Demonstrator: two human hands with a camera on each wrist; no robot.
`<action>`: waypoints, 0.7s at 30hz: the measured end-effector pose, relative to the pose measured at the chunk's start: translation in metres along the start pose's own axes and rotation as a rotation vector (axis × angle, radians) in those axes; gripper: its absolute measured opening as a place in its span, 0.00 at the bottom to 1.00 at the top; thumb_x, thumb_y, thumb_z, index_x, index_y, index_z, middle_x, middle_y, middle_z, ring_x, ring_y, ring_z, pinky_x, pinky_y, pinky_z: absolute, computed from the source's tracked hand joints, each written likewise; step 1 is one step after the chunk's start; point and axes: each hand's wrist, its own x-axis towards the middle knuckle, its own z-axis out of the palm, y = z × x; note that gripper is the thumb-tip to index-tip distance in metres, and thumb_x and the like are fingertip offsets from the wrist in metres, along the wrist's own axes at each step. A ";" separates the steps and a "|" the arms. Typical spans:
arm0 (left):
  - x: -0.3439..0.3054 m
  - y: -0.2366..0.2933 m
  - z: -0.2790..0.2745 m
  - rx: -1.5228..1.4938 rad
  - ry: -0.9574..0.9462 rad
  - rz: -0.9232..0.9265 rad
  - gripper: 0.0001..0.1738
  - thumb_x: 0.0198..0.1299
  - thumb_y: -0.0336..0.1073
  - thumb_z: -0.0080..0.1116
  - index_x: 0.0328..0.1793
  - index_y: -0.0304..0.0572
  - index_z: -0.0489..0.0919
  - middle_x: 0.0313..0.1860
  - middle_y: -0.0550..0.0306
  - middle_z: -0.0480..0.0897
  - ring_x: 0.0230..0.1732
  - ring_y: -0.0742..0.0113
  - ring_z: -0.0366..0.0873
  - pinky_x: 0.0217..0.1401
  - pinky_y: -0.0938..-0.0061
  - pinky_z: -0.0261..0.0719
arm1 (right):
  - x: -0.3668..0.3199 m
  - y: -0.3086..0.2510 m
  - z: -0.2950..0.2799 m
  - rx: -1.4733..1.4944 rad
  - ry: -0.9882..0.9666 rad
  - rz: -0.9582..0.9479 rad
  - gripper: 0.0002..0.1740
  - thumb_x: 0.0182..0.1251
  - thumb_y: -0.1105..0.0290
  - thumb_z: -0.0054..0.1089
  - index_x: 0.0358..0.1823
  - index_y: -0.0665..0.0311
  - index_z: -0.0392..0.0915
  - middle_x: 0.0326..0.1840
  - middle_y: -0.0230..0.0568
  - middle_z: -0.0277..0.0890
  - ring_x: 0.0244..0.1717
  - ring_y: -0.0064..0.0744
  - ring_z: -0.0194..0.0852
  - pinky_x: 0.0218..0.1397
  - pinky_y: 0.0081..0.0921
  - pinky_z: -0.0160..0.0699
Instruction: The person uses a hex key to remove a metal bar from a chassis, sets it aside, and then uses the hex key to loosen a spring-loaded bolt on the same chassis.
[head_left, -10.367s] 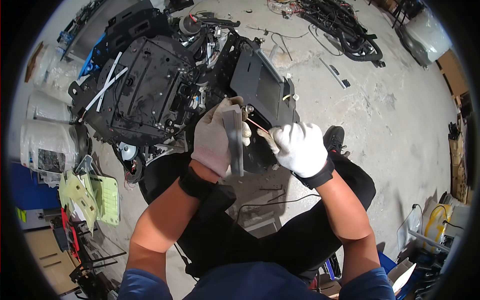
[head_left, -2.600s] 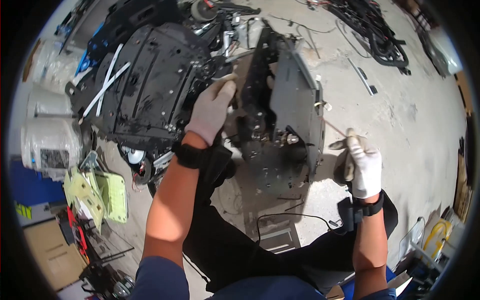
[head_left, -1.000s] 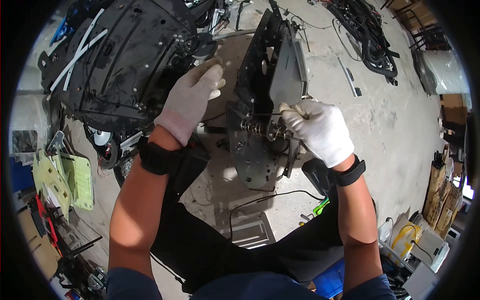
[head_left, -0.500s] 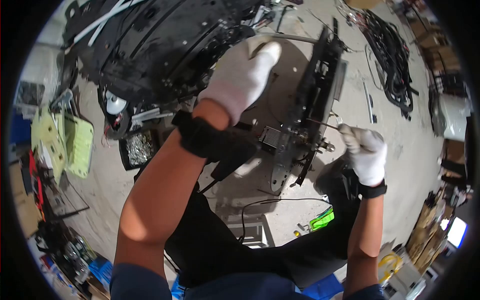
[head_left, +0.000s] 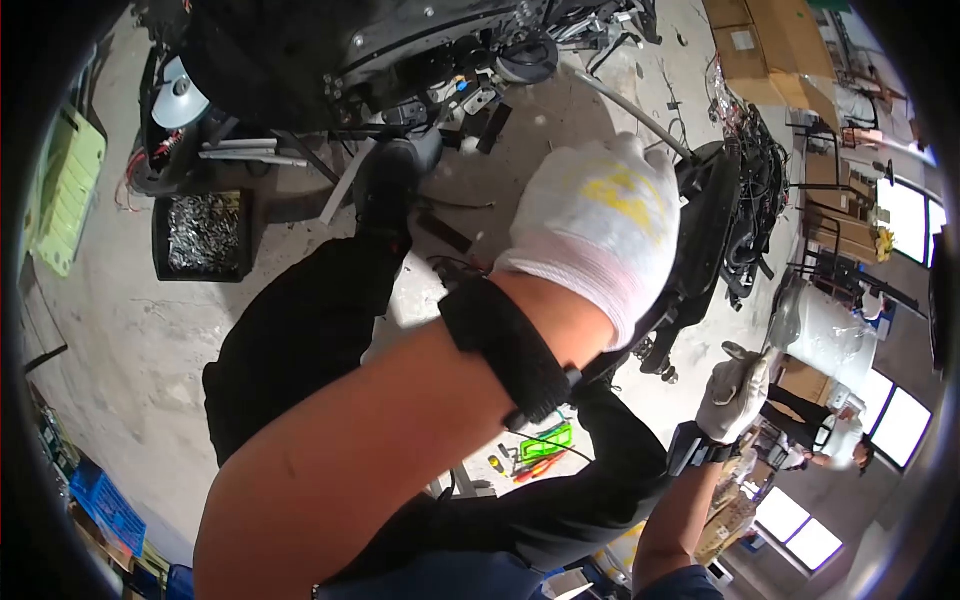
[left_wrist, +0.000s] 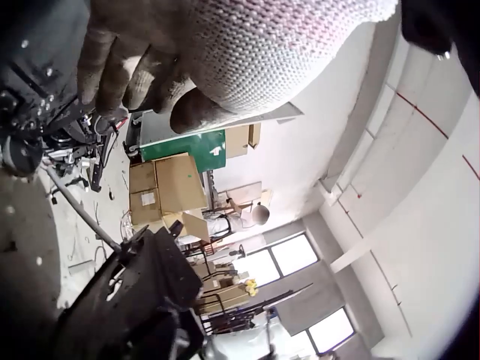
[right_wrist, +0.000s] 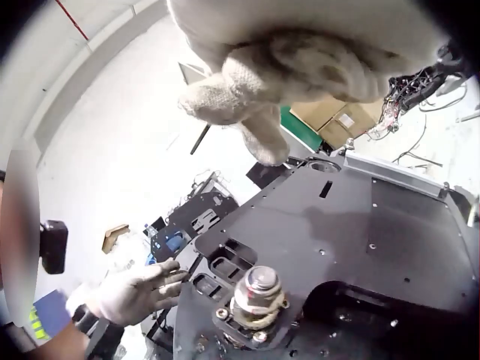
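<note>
My gloved left hand (head_left: 597, 222) reaches to the black metal panel assembly (head_left: 705, 225), overlapping its left side in the head view. Its fingers (left_wrist: 112, 71) hang loosely and hold nothing in the left wrist view. Seen from the right wrist, that left hand (right_wrist: 139, 294) lies extended beside the assembly's edge. A silver cylindrical fitting (right_wrist: 260, 296) is bolted to the broad black face (right_wrist: 300, 225). My gloved right hand (head_left: 735, 395) is raised on the near right side. Its curled fingers grip a thin dark rod (right_wrist: 200, 140), mostly hidden by the glove.
A large black machine base (head_left: 300, 70) lies at the back left, by a black bin of screws (head_left: 205, 237). Hand tools lie around a green tray (head_left: 547, 444). A cable bundle (head_left: 750, 190) is behind the assembly. Another person (head_left: 840, 440) is farther off.
The head view has swung right. Both hands have shifted, the left coming in closer to the assembly, which now shows edge-on. The grey bar held by the left hand ten seconds ago is gone from it.
</note>
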 end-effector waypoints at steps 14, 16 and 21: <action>-0.004 0.004 -0.007 0.038 0.074 0.124 0.11 0.58 0.36 0.51 0.42 0.42 0.81 0.40 0.54 0.80 0.42 0.60 0.79 0.45 0.68 0.74 | 0.001 -0.011 0.040 -0.205 0.013 -0.037 0.28 0.76 0.55 0.45 0.35 0.79 0.78 0.06 0.26 0.54 0.06 0.14 0.43 0.12 0.17 0.42; -0.006 0.002 -0.001 0.059 0.194 0.178 0.10 0.59 0.35 0.50 0.42 0.42 0.80 0.37 0.53 0.80 0.38 0.58 0.80 0.42 0.65 0.75 | -0.007 -0.010 0.032 -0.215 -0.036 -0.051 0.28 0.76 0.55 0.45 0.32 0.78 0.77 0.07 0.26 0.54 0.06 0.14 0.45 0.12 0.17 0.45; 0.003 0.009 -0.001 -0.002 0.059 0.174 0.17 0.61 0.35 0.53 0.56 0.40 0.77 0.55 0.48 0.78 0.54 0.51 0.77 0.60 0.64 0.75 | -0.029 -0.017 0.028 -0.307 0.060 0.103 0.25 0.75 0.57 0.49 0.22 0.69 0.72 0.08 0.37 0.67 0.05 0.17 0.52 0.12 0.17 0.52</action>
